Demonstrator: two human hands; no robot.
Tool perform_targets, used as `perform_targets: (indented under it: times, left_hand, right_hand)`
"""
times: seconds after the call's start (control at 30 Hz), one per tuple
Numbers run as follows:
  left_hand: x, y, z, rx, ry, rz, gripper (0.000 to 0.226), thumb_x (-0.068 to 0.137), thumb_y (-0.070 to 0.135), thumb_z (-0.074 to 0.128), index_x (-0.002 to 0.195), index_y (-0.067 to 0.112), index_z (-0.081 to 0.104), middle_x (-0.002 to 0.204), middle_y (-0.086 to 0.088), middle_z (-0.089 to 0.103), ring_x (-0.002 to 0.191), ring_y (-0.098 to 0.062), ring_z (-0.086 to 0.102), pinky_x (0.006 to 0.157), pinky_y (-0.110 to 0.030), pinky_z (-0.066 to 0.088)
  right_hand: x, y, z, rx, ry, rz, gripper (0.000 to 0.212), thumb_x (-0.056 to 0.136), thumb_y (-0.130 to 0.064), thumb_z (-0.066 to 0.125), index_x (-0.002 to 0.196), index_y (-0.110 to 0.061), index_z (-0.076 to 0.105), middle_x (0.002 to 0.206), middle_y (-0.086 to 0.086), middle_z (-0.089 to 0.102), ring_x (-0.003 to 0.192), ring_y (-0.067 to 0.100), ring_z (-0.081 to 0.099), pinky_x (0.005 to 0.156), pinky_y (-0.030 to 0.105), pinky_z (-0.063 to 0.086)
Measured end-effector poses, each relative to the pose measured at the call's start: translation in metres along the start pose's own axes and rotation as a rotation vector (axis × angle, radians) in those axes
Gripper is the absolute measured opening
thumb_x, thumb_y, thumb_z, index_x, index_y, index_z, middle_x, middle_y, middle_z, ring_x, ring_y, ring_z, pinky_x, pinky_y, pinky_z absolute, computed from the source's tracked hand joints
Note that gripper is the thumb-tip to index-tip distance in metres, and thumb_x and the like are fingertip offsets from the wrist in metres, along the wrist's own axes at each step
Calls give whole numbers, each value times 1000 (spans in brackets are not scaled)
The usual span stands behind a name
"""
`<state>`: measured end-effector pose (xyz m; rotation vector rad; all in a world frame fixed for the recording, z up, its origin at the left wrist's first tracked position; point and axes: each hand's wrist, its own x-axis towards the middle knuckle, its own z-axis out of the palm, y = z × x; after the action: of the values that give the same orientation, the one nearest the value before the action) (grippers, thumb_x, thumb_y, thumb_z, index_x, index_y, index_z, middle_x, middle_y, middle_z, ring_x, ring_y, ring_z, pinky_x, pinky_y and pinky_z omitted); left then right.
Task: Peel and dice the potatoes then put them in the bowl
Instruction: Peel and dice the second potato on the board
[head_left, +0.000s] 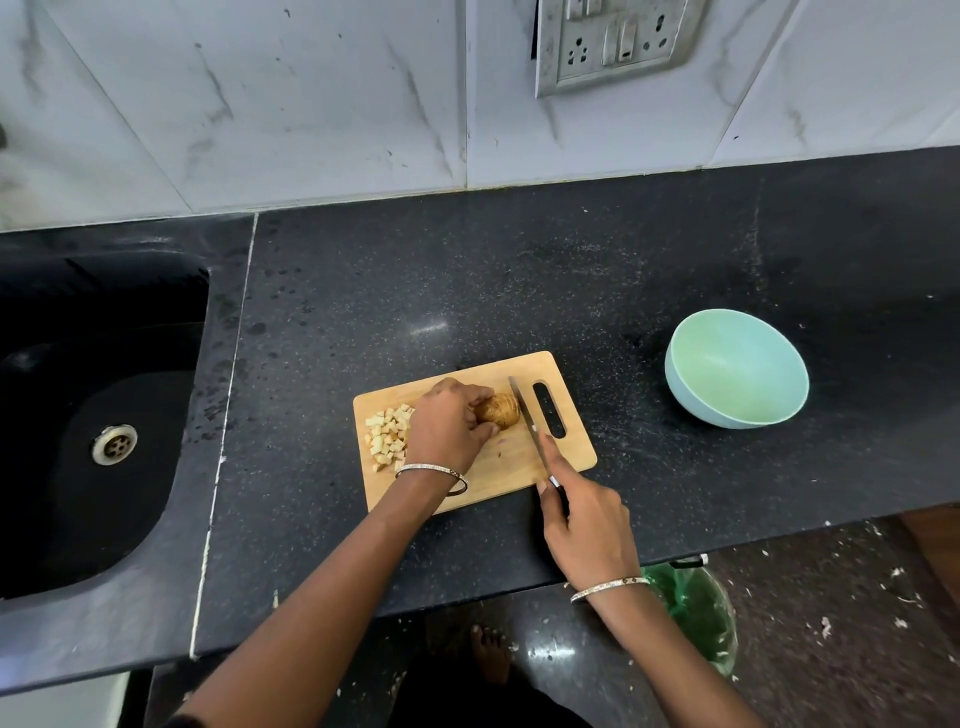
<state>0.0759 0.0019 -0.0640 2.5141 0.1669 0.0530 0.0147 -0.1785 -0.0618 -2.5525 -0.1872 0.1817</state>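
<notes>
Left grip (451, 423) curled over potato (501, 410), right grip (584, 527) clasping knife (524, 415), forefinger (553, 458) seemingly extended, both forearms stretched forward.

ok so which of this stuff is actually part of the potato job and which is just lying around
Job: potato held by left hand, knife in right hand, diced pieces, cutting board, bowl.
Lying about: sink, wall sockets, green bag.

White marble-look wall tiles (260, 104) fill the top of the frame, kinda grubby, with a metal switch-and-socket panel (613, 41) at the top, right of centre. A black speckled stone countertop (467, 270) runs across the middle, light glinting off it. The dark sink (62, 519) with its steel drain (114, 443) is at the left. Lower right there's a dark polished floor (831, 623) littered with pale scraps, plus a green bin bag (696, 613).
</notes>
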Motion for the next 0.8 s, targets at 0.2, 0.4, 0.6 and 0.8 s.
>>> perform_targets:
  times: [0.2,0.4,0.6,0.8]
  left_hand:
    - [-2,5,4,-156,33,-89,45,69,17,86,111,19,68,93,6,68,72,-4,59,73,-16,48]
    - [-17,1,8,-287,180,-126,30,69,11,85,91,17,67,78,12,66,72,0,62,70,-10,50]
    - [-18,1,9,-245,187,-116,18,72,13,82,85,20,72,76,13,70,69,1,64,72,-22,56]
    - [-16,-2,9,-263,180,-122,13,74,14,82,84,18,75,76,11,72,67,1,64,71,-24,57]
  right_hand:
    - [-1,3,-10,12,31,18,65,98,-21,52,152,-47,25,55,-9,40,52,14,44,57,36,40]
    - [-8,-13,-5,-6,13,-74,69,97,-23,51,152,-51,18,61,-11,40,56,14,46,56,34,40]
    - [-7,-21,0,-34,-20,-101,67,98,-26,48,152,-51,17,67,-5,49,64,21,56,58,38,45]
    - [-7,-23,-1,-73,-44,-94,69,99,-28,45,152,-53,9,72,-1,55,69,25,61,64,43,51]
